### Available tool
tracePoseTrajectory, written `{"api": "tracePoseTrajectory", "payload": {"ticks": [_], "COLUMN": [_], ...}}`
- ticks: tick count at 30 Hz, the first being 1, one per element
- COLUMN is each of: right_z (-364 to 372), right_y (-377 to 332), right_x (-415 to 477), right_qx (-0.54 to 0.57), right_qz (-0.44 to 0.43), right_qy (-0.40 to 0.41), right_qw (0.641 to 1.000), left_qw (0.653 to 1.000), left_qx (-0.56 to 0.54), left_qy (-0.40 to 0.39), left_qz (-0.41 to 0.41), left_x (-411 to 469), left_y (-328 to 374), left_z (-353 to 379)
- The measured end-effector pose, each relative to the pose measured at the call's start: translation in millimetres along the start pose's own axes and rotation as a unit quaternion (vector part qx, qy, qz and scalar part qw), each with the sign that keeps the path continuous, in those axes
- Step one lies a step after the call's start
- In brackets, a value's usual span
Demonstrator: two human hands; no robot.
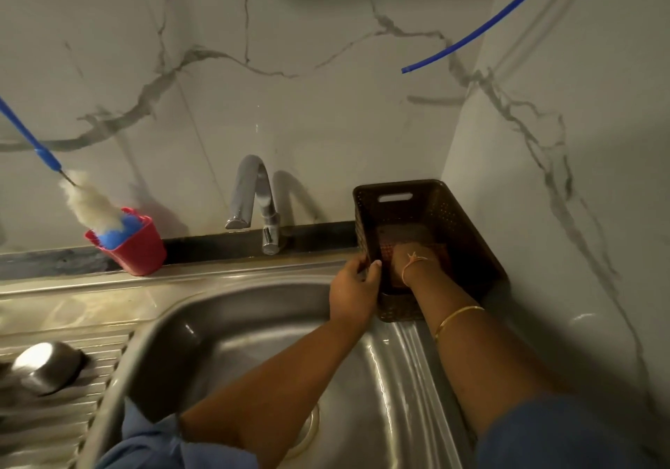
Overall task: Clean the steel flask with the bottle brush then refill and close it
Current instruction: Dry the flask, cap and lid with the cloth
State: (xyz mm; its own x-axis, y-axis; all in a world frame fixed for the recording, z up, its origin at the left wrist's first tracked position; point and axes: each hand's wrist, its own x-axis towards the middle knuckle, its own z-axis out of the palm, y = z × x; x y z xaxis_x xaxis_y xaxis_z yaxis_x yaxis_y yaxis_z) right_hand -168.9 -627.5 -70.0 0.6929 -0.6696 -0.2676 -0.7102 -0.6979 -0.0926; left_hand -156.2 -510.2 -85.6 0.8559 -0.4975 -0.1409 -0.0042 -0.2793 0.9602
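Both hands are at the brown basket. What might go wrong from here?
The basket sits at the sink edge; the left hand gripping its rim may tip it in. The bottle brush leans out of the red cup and may topple it. The steel flask lies on the ribbed drainboard and might roll.

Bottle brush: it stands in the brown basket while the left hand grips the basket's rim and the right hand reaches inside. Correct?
No. The bottle brush stands in the red cup left of the tap, not in the basket. The head view shows it. The rest holds: the left hand grips the basket's rim and the right hand reaches inside.
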Motion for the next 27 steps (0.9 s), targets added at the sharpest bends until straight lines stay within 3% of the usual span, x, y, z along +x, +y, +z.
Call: {"api": "tracePoseTrajectory", "payload": {"ticks": [4, 11, 15, 21, 23, 27], "right_z": [-9, -45, -75, -86, -81, -40], "right_y": [12, 22, 11, -46, -67, -114], "right_x": [-11, -50, -89, -164, -187, -217], "right_qx": [0.098, 0.238, 0.343, 0.405, 0.438, 0.523], "right_qz": [0.037, 0.080, 0.043, -0.025, -0.053, -0.065], "right_qy": [0.036, 0.186, 0.254, 0.312, 0.301, 0.169], "right_qw": [0.994, 0.950, 0.903, 0.859, 0.845, 0.833], "left_qw": [0.999, 0.998, 0.998, 0.999, 0.999, 0.998], "left_qx": [-0.009, 0.041, 0.036, -0.002, 0.001, 0.030], "left_qy": [-0.030, -0.037, -0.038, -0.022, -0.020, -0.023], "left_qz": [-0.009, 0.035, 0.043, 0.032, 0.041, 0.048], "left_x": [-4, -29, -49, -83, -93, -110], "left_y": [2, 11, 2, -12, -17, -36], "left_z": [-6, -42, -81, -125, -137, -181]}}
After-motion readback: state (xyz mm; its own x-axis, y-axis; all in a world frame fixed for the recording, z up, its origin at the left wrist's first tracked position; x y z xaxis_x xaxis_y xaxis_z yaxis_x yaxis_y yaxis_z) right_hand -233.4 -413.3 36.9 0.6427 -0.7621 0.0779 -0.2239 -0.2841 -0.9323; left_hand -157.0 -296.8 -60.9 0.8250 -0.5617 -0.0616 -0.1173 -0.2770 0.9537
